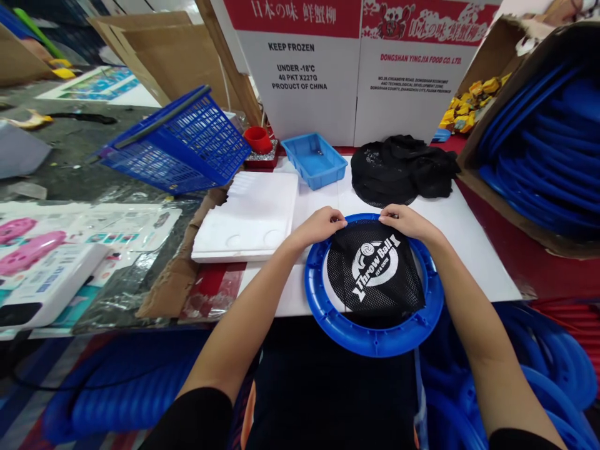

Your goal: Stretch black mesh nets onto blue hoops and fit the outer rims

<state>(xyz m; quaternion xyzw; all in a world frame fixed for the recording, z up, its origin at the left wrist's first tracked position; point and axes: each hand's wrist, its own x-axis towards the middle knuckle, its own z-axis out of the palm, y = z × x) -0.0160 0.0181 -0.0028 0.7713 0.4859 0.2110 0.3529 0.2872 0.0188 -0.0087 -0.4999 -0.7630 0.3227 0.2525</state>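
Note:
A blue plastic ring (pixel 375 344) lies partly on the white work surface, its near side jutting past the table edge toward my body. Across its opening is a black mesh net (pixel 342 265) with a white "Throw Ball" print. My left hand (pixel 323 224) pinches the net's edge at the far left part of the rim. At the far right part, my right hand (pixel 405 222) does the same, fingertips closed on mesh and rim. Behind the ring, a pile of black mesh nets (pixel 398 172) lies in a heap.
A shallow light-blue tray (pixel 323 178) and a white foam block (pixel 248 219) sit left of the nets. Further left leans a blue basket (pixel 182 147), near a red cup (pixel 257 140). A printed carton (pixel 309 112) stands behind. Right, a cardboard box holds stacked blue rings (pixel 544 150).

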